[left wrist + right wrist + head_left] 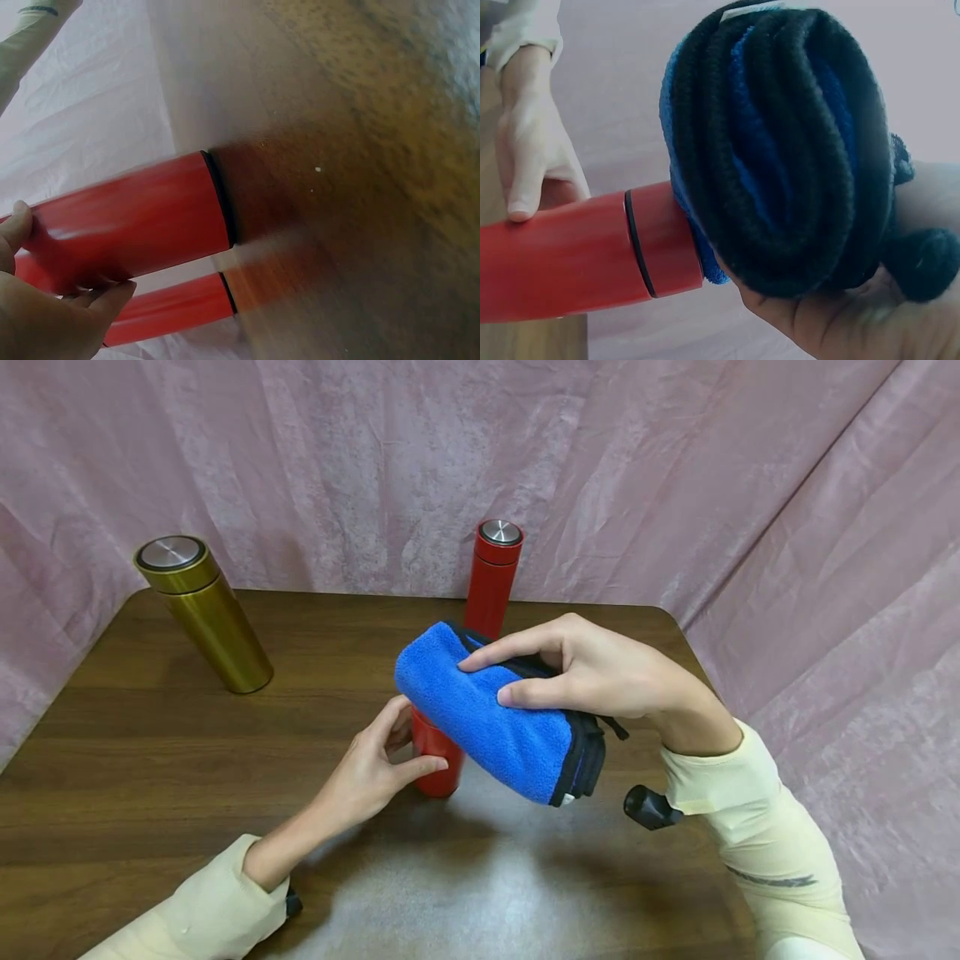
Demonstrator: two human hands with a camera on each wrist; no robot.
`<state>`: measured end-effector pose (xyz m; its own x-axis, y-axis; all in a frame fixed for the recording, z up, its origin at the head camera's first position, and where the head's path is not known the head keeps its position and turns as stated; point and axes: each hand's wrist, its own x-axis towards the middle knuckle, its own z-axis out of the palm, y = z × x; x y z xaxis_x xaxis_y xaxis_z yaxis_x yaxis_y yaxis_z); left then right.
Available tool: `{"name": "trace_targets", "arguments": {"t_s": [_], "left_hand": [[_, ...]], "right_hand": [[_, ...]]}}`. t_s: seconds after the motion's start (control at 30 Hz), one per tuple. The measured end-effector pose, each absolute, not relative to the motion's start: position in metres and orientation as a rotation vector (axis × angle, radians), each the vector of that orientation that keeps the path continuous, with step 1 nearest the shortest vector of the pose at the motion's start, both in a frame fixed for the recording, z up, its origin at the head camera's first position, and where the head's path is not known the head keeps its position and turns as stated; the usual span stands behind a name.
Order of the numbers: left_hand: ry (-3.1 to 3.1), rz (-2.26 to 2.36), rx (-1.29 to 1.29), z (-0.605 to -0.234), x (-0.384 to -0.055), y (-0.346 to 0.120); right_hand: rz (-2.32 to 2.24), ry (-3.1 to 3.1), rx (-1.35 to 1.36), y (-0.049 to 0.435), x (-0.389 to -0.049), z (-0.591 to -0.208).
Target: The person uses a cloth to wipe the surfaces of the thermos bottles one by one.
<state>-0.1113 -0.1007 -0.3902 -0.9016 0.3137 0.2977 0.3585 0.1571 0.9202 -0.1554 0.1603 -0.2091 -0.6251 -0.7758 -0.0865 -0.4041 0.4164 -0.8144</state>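
A red thermos flask (438, 760) stands upright on the table, and my left hand (378, 760) grips it round the side with thumb and fingers. In the left wrist view its black-edged base (219, 199) meets the wood. Over the top of this flask my right hand (592, 668) holds a folded blue cloth (487, 727) with black edging, thumb and fingers pinching its layers. The right wrist view shows the cloth's rolled end (780, 157) against the flask's lid (666, 238). The cloth hides the flask's top from the head view.
A second red flask (491, 585) with a steel-topped lid stands behind the cloth near the table's back edge. At the left stands a gold flask (217, 627). Pink curtains (360, 468) hang behind and beside the brown wooden table (150, 810).
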Motion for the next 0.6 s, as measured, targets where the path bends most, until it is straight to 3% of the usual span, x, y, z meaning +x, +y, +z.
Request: {"name": "trace_targets", "arguments": {"t_s": [0.6], "left_hand": [[-2.358, -1.879, -0.646, -0.395, -0.109, -0.098]], "right_hand": [[-1.096, 2.362, -0.806, 0.168, -0.174, -0.214]]}}
